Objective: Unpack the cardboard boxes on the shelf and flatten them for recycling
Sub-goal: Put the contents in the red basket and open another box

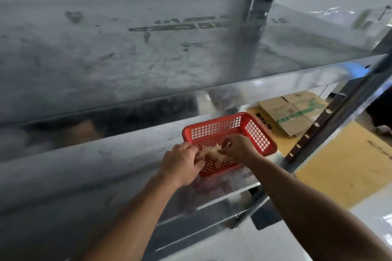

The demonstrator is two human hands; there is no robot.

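A red plastic mesh basket (252, 128) sits on the grey metal shelf (106, 154). Both my hands reach into its near end. My left hand (182, 163) and my right hand (237, 147) pinch a crumpled wad of pale, clear tape or wrapping (212, 152) between them, just over the basket floor. Flattened cardboard boxes (294, 112) with green print lie on the floor beyond the shelf, at the right.
A dusty upper shelf board (127, 48) fills the top of the view. A dark shelf upright (331, 121) with rivets runs diagonally at the right. More flat yellowish cardboard (347, 163) lies on the white floor past it.
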